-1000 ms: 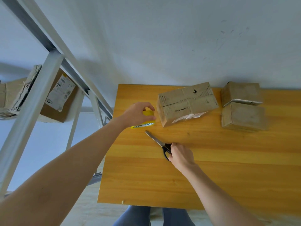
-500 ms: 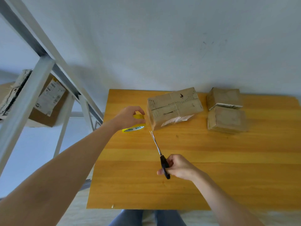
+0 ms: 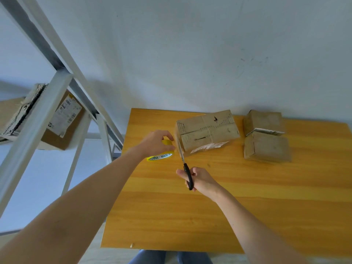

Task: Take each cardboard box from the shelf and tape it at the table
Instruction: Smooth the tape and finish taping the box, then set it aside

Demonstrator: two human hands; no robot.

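Observation:
A worn cardboard box (image 3: 207, 129) lies on the wooden table (image 3: 247, 206) near its far edge. Just left of it sits a yellow tape roll (image 3: 161, 156), and my left hand (image 3: 157, 142) grips it from above. My right hand (image 3: 201, 179) holds the black handles of the scissors (image 3: 187, 172). Their blades point up at the box's left end, right beside the tape roll. Whether the blades touch tape I cannot tell.
Two smaller cardboard boxes (image 3: 263, 121) (image 3: 266, 147) sit side by side at the table's far right. A white metal shelf (image 3: 38, 119) stands to the left, with a labelled cardboard box (image 3: 62, 122) and other cardboard on it. My knees show below the table's near edge.
My right hand lifted the scissors off the table and turned them, so the blades now point up at the box's left end. My left hand stayed on the tape roll.

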